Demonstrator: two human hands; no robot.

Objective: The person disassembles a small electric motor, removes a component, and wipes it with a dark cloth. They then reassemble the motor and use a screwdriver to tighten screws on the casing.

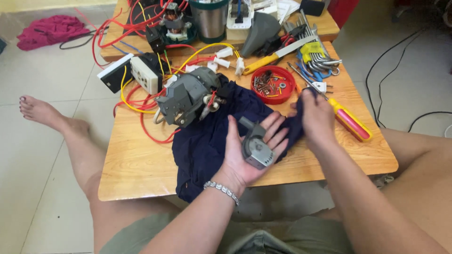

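Note:
My left hand (pixel 249 150) lies palm up over the low wooden table (pixel 141 160) and cradles a small grey motor part (pixel 256 146) with a short shaft. My right hand (pixel 316 117) grips a fold of the dark blue cloth (pixel 207 141), which spreads across the table under both hands. A larger grey electric motor (pixel 188 96) with red and yellow wires rests on the cloth's far left edge, apart from both hands.
A red bowl of screws (pixel 273 84), a yellow-and-red screwdriver (pixel 348 120), a yellow-handled knife (pixel 278 56), hex keys (pixel 318 59), a white power strip (pixel 145 75), red wires (pixel 141 101) and a steel cup (pixel 209 19) crowd the table. My bare legs flank it on the tiled floor.

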